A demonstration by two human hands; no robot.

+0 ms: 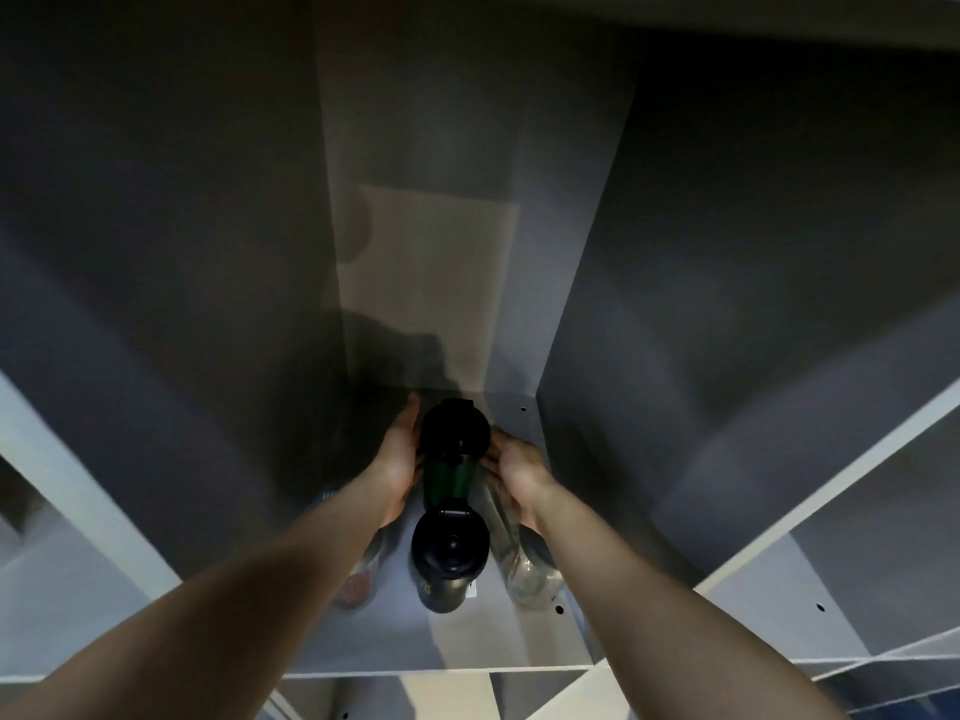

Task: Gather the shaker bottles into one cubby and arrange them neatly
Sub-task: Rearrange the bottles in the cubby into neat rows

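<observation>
Cubby floor (519,636): green shaker bottle (451,472) between hands.

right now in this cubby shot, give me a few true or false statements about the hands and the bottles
1. Both hands are inside the same cubby. True: the left hand and right hand flank the green bottle.
2. The green bottle has a white lid. False: its lid is black.
3. A black bottle stands in front of the green one, nearer the camera. True.
4. The clear bottle is left of the black one. False: it is on the right.
5. The right hand rests in a neighbouring cubby. False: it is beside the green bottle.
</observation>
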